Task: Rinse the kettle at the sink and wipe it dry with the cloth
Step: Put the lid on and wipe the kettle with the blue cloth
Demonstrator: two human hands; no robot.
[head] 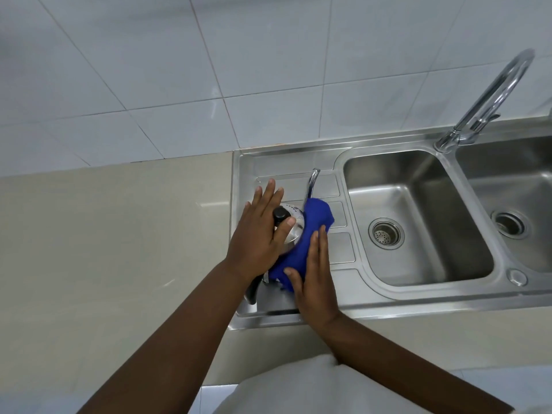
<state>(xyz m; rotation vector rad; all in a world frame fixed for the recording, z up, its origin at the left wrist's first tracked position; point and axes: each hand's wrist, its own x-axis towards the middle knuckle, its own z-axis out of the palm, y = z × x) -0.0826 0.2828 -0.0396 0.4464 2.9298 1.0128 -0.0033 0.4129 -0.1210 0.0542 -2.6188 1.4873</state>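
Note:
A shiny steel kettle [294,234] with a black lid knob stands on the sink's drainboard [298,168], its curved spout [312,183] pointing away from me. My left hand [260,231] lies flat over the lid and left side, thumb beside the knob, holding the kettle steady. A blue cloth [313,222] is wrapped around the kettle's right side. My right hand [313,276] presses the cloth against the kettle body. The kettle's dark handle [252,289] shows below my left wrist. Most of the kettle body is hidden by hands and cloth.
To the right of the drainboard lies a steel sink basin [418,186] with a drain, and a second basin [513,180] beyond it. A tall curved tap [490,97] rises behind them. A beige countertop [104,234] extends left; grey tiled wall behind.

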